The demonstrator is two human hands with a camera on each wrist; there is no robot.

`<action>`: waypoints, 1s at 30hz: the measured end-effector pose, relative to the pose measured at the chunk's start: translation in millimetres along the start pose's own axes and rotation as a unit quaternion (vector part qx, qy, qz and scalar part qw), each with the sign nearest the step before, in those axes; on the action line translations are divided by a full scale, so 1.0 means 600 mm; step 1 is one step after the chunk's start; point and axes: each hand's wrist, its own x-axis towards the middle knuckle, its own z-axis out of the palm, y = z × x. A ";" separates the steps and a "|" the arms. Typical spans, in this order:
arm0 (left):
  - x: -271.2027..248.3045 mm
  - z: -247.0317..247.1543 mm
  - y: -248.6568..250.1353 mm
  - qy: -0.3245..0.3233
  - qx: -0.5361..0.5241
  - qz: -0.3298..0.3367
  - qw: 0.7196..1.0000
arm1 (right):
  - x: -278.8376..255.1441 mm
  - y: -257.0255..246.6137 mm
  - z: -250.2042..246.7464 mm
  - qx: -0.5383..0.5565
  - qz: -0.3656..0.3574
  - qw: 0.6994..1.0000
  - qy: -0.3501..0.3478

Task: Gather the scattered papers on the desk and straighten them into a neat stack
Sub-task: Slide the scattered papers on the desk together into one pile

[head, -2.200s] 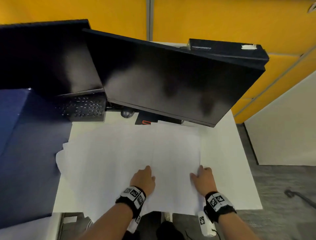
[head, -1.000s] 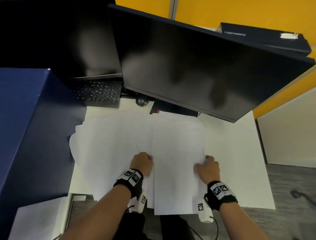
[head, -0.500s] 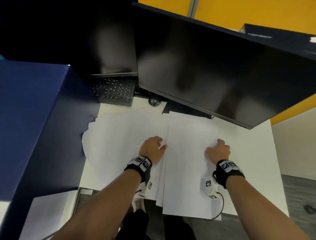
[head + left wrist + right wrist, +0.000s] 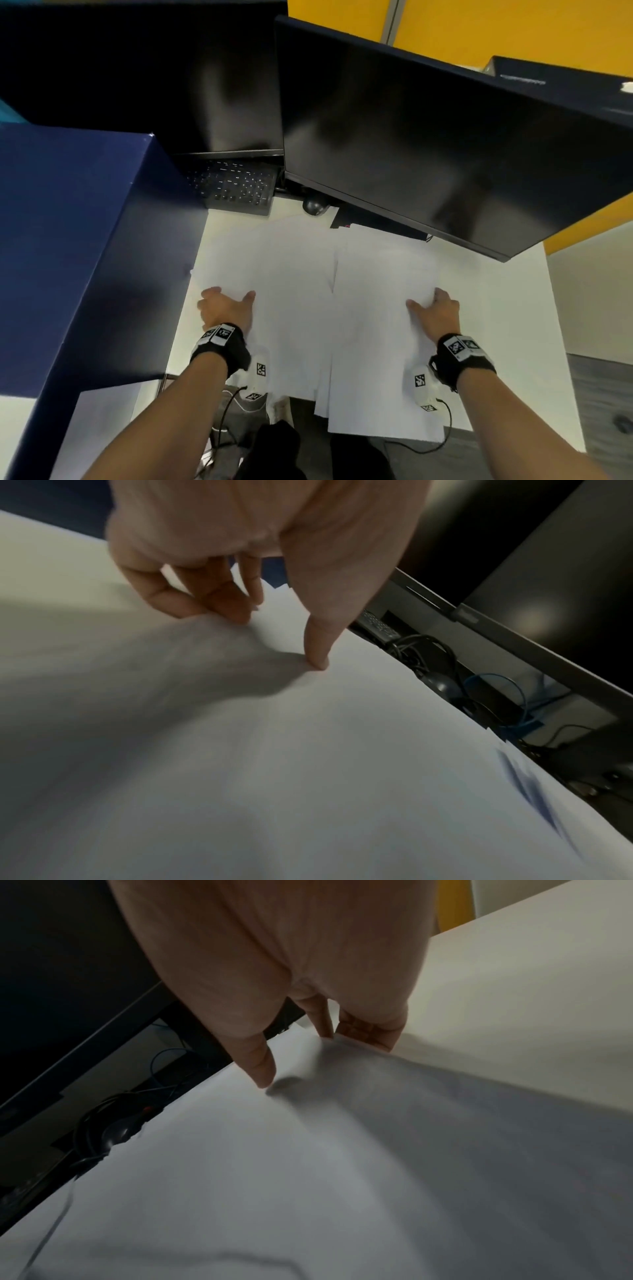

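White papers lie spread over the white desk point(image 4: 513, 325) in two overlapping groups: a left spread point(image 4: 284, 291) and a right pile point(image 4: 373, 342) that overhangs the desk's front edge. My left hand point(image 4: 227, 299) is at the left edge of the left spread. Its thumb point(image 4: 318, 658) presses on top and its curled fingers point(image 4: 212, 601) are tucked at the sheet's edge. My right hand point(image 4: 428, 303) holds the right edge of the right pile, with the thumb point(image 4: 262, 1069) on top and the fingers point(image 4: 373, 1034) under the edge.
Two dark monitors point(image 4: 428, 137) hang low over the back of the desk. Beneath them sit a black keyboard point(image 4: 236, 186), a mouse point(image 4: 313, 205) and cables. A tall blue partition point(image 4: 68, 240) borders the desk on the left. Bare desk shows right of the papers.
My left hand has moved from the seam between the two groups out to the left edge of the left spread. The right hand stays on the right pile's edge.
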 end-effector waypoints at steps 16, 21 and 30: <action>-0.004 0.025 0.040 -0.004 0.061 0.014 0.998 | 0.001 0.002 0.013 0.022 -0.005 1.000 0.010; -0.024 0.052 0.077 -0.084 0.100 0.121 0.984 | -0.005 -0.022 0.022 0.016 -0.010 1.000 -0.002; -0.092 0.083 0.078 -0.162 0.114 0.209 0.958 | -0.020 0.004 0.015 0.034 -0.012 0.999 -0.012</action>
